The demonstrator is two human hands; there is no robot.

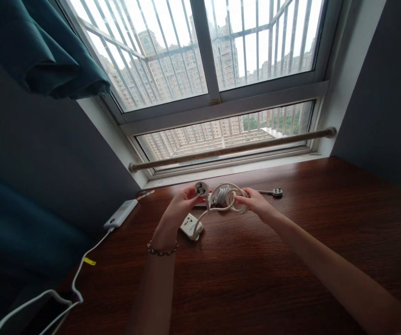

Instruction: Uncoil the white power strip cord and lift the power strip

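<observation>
The left hand [181, 201] pinches a white plug [201, 188]. The right hand [252, 201] grips a bundle of white cord [228, 197], mostly looped up already. One short bit of cord hangs loose down to the small socket block [191, 226] on the table [256, 270], at 6 o'clock from the plug. At 3 o'clock lies another plug [276, 191].

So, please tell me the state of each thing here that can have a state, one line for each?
White cord: coiled, held above the table by both hands.
White plug: unplugged, at the left hand.
Right hand: gripping the coil.
Socket block: lying flat on the table, nothing plugged in.
Grey plug: unplugged, lying on the table.
Power bank: a white cable attached.
Curtain: drawn aside.
</observation>
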